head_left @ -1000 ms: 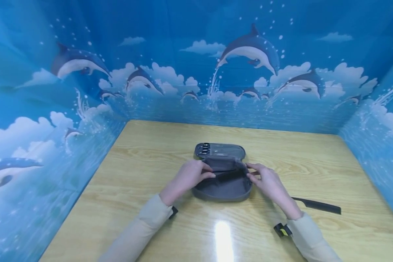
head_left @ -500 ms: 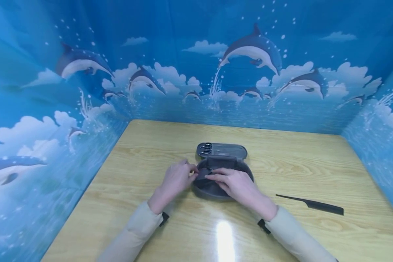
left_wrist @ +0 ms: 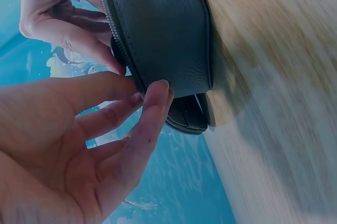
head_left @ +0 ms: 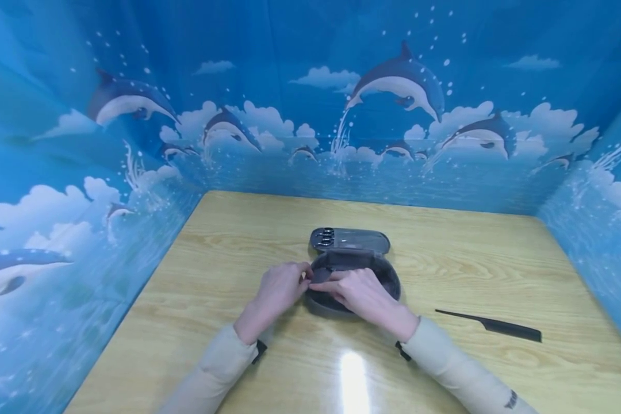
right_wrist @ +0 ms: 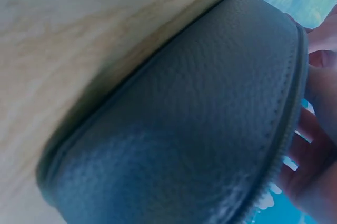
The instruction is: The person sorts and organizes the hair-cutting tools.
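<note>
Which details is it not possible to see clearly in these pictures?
Head view: part of the inside of the grey case, hidden by the right hand.
Head view: the exact kind of the shiny tools in the lid, too small.
Left wrist view: one end of the case, cut off by the top edge.
Right wrist view: the inside, hidden by the case's outer wall.

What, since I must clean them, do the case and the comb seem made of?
The case looks like dark grey leather or imitation leather, softly sheened, from its pebbled grain. The comb is perhaps plastic, being evenly black, but shows too small to confirm.
</note>
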`<state>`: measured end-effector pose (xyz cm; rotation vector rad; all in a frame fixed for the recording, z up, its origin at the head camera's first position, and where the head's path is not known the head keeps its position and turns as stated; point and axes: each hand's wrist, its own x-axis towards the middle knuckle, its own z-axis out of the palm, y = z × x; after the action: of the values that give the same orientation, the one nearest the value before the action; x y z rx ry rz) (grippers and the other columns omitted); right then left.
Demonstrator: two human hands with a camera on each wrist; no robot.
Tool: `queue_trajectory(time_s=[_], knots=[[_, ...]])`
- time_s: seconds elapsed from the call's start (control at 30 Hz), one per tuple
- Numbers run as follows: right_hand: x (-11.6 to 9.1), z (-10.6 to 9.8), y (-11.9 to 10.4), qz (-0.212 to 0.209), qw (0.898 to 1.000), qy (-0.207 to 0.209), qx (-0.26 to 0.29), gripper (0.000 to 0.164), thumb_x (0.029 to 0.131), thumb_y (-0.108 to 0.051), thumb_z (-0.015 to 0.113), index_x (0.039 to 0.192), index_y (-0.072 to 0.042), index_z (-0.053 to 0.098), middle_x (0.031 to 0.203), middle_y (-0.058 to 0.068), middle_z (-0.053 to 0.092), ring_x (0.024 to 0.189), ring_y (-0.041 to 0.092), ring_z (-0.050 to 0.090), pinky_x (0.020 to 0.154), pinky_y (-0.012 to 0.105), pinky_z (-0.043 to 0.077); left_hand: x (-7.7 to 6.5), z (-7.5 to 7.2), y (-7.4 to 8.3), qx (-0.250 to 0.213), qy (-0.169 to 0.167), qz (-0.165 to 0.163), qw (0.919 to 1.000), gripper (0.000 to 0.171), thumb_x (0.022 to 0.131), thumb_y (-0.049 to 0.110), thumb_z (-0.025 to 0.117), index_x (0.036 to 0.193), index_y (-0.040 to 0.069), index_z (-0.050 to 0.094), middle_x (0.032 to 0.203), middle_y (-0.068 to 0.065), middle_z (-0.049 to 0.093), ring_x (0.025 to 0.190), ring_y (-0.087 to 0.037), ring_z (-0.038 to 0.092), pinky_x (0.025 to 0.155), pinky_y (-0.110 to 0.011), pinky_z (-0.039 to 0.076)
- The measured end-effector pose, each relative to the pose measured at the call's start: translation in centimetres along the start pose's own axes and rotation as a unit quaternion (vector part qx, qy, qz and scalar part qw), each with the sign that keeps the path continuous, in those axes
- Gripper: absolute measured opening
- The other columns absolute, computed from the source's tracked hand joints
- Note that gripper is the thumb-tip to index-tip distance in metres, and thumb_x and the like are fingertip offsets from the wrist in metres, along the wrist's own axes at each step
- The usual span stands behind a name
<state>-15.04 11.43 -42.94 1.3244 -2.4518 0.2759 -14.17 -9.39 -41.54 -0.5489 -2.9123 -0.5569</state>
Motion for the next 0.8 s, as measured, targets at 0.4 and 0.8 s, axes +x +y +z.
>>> queue_trajectory(time_s=[0.4,0.8], knots=[[0.5,0.7,0.2,0.036,0.998,-0.039,0.029,0.039,0.083,-0.005,0.079,0.111,-0.033,0.08,0.099,-0.005,0.076,0.05,-0.001,0.039,0.042,0.016,0.03,-0.3,-0.1,-0.1,0.025,-0.001,0.014,0.9996,0.012,0.082,0.01,0.08,0.09,0.015,0.072,0.062,0.003,0.061,0.052,-0.011,0.049,0.042,-0.026,0.036],[1.1,1.4,0.5,0.04,0.996,-0.067,0.032,0.014,0.085,-0.019,0.078,0.093,-0.03,0.083,0.084,-0.008,0.072,0.062,0.008,0.063,0.052,0.028,0.052,-0.3,-0.4,0.2,0.029,-0.024,-0.009,0.9992,0.013,0.082,0.01,0.08,0.093,0.015,0.074,0.06,0.003,0.054,0.053,-0.012,0.045,0.043,-0.026,0.036]])
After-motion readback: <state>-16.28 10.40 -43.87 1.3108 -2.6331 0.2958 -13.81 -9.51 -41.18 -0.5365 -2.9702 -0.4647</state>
